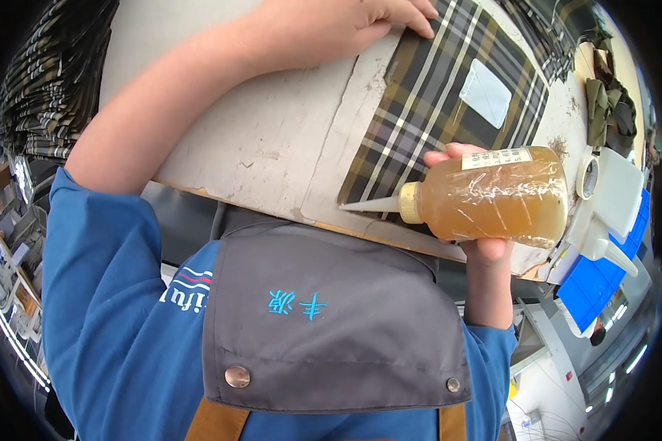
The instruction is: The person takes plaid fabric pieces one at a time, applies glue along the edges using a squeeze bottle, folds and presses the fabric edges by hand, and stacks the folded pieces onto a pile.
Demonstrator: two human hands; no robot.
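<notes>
Hands, two: right hand (490,250), clamped on the body of a bottle lying sideways in its grip; left hand (368,26), fingers apart and loosely bent, tips at the far left edge of a plaid panel, holding no separate object that can be seen. Tabletop (272,132), pale, worn and cracked, bearing the work. Plaid pile (44,81), many layers, heaped at the left; stage of these pieces cannot be told. Plaid panel (412,125), black, olive and white, one piece, spread broadly flat between the hands and partly under the bottle. Bottle (522,195), clear, amber contents, well filled by appearance, over the panel's near right part. Blue tray (588,290), beyond the bottle at the right. White container (618,187), translucent, near the tray. White patch (485,93), one, already laid on the panel, well in from its edges; whether fixed or loose cannot be told. Tape roll (581,180), beside the container. Nozzle (375,205), tapered, uncapped, tip near the panel's near left corner; contact uncertain, no drop or wet line discernible there, so application at that corner appears not yet made.
</notes>
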